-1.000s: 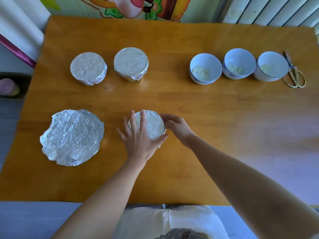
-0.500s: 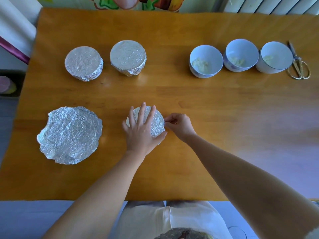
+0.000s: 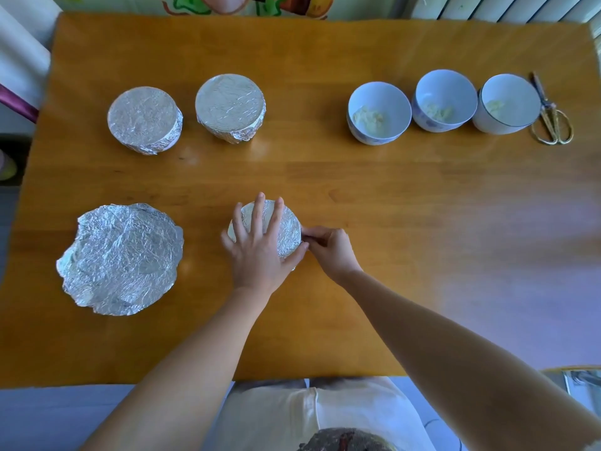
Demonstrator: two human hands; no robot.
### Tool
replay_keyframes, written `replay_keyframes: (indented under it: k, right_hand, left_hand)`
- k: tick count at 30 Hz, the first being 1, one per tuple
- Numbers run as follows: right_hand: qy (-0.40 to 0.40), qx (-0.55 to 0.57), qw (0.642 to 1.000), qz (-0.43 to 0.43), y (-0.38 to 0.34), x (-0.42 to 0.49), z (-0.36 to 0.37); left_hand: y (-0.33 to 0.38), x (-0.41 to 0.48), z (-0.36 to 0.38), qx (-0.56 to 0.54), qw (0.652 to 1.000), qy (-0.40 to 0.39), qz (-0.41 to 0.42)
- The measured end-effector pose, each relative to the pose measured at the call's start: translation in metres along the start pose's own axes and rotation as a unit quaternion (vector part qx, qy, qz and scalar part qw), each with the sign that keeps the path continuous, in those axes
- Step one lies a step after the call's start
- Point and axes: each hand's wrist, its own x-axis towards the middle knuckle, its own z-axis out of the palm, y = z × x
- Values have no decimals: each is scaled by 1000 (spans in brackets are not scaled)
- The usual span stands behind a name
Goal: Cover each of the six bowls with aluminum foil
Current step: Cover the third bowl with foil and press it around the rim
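Six bowls on the table (image 3: 422,222), from what I see on the head cam.

Back left: two foil-capped bowls, left one (image 3: 144,120) and right one (image 3: 230,107), just beside each other. Foil is tight over the rims and folded down the sides. I can't tell what's in them.

Back right: three open bowls in a row, first (image 3: 379,92), second (image 3: 444,86), third (image 3: 510,91). The second and third touch, and the first is just beside the second. Each has a small pale yellowish lump at the bottom. No foil on these.

Front centre: the front bowl (image 3: 287,229), foil over the top, contents hidden.

Left hand (image 3: 257,252) lies flat on that foil top, fingers straight and spread, pressing down and gripping nothing. Right hand (image 3: 330,247) is at the bowl's right rim, fingers curled, pinching the foil edge there.

Front left: a large crinkled foil sheet (image 3: 122,258) with ragged edges, well apart from the hands. I can't tell what's under it.

Scissors (image 3: 553,122) lie at far right, just beside the third open bowl.
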Motion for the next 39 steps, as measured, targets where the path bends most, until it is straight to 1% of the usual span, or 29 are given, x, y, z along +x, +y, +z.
replay_keyframes:
  k: [4, 5, 6, 8, 11, 13, 15, 17, 19, 21, 22, 24, 25, 26, 27, 28, 30, 32, 33, 36, 39]
  right_hand:
    - [-96, 17, 995, 5, -2, 1, -6]
    - [-112, 9, 994, 0, -4, 1, -8]
    - [-111, -4, 994, -4, -6, 2, -10]
    - [-58, -30, 998, -11, -7, 3, -12]
    - [34, -55, 996, -55, -9, -1, -10]
    - [68, -50, 992, -91, -10, -9, -4]
    - [72, -23, 993, -88, -13, -16, 5]
    - [38, 10, 998, -57, -14, -18, 15]
    - [17, 46, 999, -22, -16, -17, 21]
    - [23, 63, 998, 7, -17, -15, 21]
    - [39, 57, 997, 17, -17, -17, 18]
    - [95, 44, 994, 25, -17, -21, 12]
    - [115, 53, 991, 39, -17, -24, 10]
    - [115, 77, 988, 63, -19, -26, 9]
    - [92, 110, 985, 98, -21, -26, 10]
    - [52, 148, 979, 133, -26, -27, 12]
    - [-9, 204, 961, 186, -33, -25, 18]
    - [-22, 214, 956, 201, -38, -19, 23]
    - [-26, 212, 956, 202, -40, -17, 25]
    - [-40, 187, 961, 198, -46, -13, 25]
    - [-39, 174, 963, 202, -46, -7, 21]
  left_hand:
    - [4, 4, -2, -18, 999, -7, -43]
    - [6, 6, -5, -32, 998, -14, -50]
    - [6, 9, -7, -50, 997, -25, -55]
    - [7, 11, -11, -95, 993, -32, -66]
    - [2, 9, -17, -168, 980, 12, -109]
    - [-8, 7, -19, -244, 955, 55, -162]
    - [-18, 7, -19, -339, 914, 65, -212]
    - [-26, 8, -17, -429, 872, 41, -233]
    - [-27, 7, -16, -489, 842, 11, -230]
    - [-27, 6, -17, -503, 832, 9, -233]
    - [-28, 5, -18, -505, 829, 16, -240]
    - [-31, 7, -19, -509, 823, 29, -249]
    - [-33, 9, -19, -514, 820, 31, -250]
    - [-34, 11, -19, -520, 817, 27, -248]
    - [-35, 13, -18, -525, 814, 20, -247]
    - [-34, 14, -16, -530, 812, 13, -246]
    - [-31, 15, -14, -551, 796, 4, -252]
    - [-28, 17, -11, -570, 776, 14, -269]
    - [-26, 17, -11, -571, 773, 20, -278]
    - [-22, 19, -11, -562, 773, 19, -293]
    - [-23, 20, -12, -556, 779, 13, -289]
